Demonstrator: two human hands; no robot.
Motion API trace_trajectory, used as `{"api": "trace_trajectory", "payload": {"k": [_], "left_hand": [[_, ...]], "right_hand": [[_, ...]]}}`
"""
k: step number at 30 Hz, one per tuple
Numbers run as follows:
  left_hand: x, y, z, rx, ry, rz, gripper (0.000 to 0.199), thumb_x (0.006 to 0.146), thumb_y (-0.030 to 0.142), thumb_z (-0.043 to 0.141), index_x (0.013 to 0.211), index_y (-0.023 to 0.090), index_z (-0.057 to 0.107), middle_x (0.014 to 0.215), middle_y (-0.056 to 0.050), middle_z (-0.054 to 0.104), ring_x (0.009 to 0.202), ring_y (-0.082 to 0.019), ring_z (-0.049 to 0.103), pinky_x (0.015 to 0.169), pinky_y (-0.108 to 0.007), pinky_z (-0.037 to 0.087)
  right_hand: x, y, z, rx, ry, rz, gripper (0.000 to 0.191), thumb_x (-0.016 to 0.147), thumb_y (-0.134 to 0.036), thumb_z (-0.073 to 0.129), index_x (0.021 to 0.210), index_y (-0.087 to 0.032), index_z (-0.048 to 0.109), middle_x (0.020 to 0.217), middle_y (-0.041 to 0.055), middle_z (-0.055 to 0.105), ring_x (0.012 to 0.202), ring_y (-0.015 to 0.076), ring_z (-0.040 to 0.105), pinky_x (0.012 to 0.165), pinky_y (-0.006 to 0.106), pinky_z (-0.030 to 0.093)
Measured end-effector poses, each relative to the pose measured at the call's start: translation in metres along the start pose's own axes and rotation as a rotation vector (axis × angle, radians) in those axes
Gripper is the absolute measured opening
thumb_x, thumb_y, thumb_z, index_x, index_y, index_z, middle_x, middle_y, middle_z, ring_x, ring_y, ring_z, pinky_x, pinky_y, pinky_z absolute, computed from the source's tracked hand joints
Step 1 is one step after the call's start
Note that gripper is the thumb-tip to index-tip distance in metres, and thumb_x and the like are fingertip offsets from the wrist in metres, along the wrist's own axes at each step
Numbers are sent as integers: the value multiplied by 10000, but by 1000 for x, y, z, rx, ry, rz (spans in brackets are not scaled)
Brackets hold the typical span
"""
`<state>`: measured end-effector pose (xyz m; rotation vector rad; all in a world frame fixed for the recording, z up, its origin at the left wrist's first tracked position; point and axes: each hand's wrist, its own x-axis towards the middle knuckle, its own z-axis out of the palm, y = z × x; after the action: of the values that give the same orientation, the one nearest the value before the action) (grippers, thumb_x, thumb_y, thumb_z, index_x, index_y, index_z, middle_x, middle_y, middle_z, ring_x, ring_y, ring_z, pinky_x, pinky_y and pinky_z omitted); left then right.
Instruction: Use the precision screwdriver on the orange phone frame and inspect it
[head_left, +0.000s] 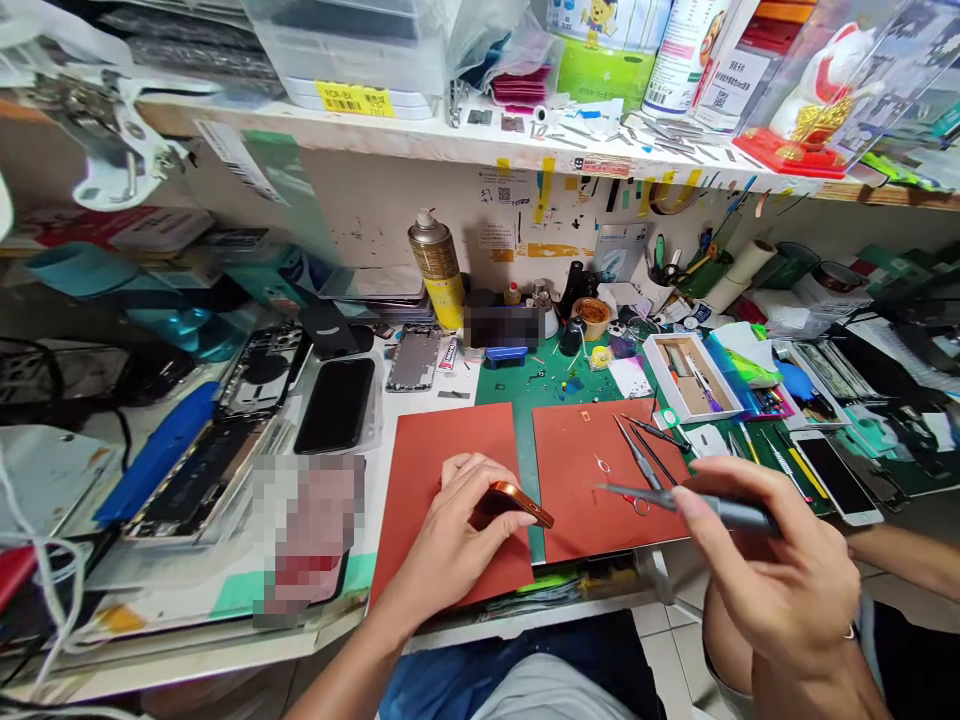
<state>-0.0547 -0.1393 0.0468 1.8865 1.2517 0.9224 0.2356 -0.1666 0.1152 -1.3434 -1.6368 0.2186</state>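
Observation:
My left hand [457, 515] is closed around a smartphone with a shiny orange-copper frame [525, 502], tilted up on its edge above the left red-brown mat [420, 480]. Its dark face is mostly hidden by my fingers. My right hand [780, 570] grips a slim grey screwdriver [720, 508] in the air over the right mat [562, 450]. The thin shaft points left, toward the phone but apart from it. On the right mat lie a few pen-like tools [637, 455], a SIM eject pin [603, 464] and a small red ring-handled tool [639, 506].
A black-screened phone [335, 405] and opened phone parts [202, 480] lie left. Behind stand a yellow spray can [439, 270] and a parts box [690, 378]. A white phone [836, 478] lies right, near another person's arm [907, 560]. A loaded shelf [420, 140] hangs above.

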Motion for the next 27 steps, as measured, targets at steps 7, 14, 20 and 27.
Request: {"api": "trace_trajectory", "payload": {"k": [7, 14, 20, 27], "left_hand": [[11, 1, -17, 132, -118, 38, 213, 1071, 404, 628, 1241, 288, 684, 1059, -42, 731, 992, -264, 592, 913, -378, 434], [32, -16, -13, 295, -394, 14, 303, 1061, 409, 636, 1319, 266, 704, 1183, -70, 776, 1078, -296, 641, 987, -429, 440], [42, -35, 2, 337, -502, -6, 203, 1046, 372, 666, 1193, 239, 712, 1156, -73, 781, 1067, -292, 674, 997, -437, 402], [44, -28, -2, 321, -433, -54, 161, 1031, 369, 684, 1132, 244, 701, 1083, -42, 760, 1032, -280, 653, 976, -415, 394]], "right_hand": [[-21, 69, 70, 378, 44, 616, 446, 911, -554, 803, 1162, -205, 684, 859, 34, 777, 679, 196, 745, 665, 337, 649], [-40, 95, 112, 360, 137, 690, 493, 921, -602, 755, 1193, -206, 642, 1023, 83, 775, 816, 221, 771, 827, 405, 656], [-36, 98, 119, 408, 135, 712, 482, 919, -585, 761, 1199, -212, 639, 1060, 78, 766, 783, 206, 779, 799, 387, 656], [-32, 98, 117, 497, 152, 753, 502, 865, -582, 825, 1154, -209, 655, 1006, 53, 754, 746, 194, 755, 770, 373, 636]]}}
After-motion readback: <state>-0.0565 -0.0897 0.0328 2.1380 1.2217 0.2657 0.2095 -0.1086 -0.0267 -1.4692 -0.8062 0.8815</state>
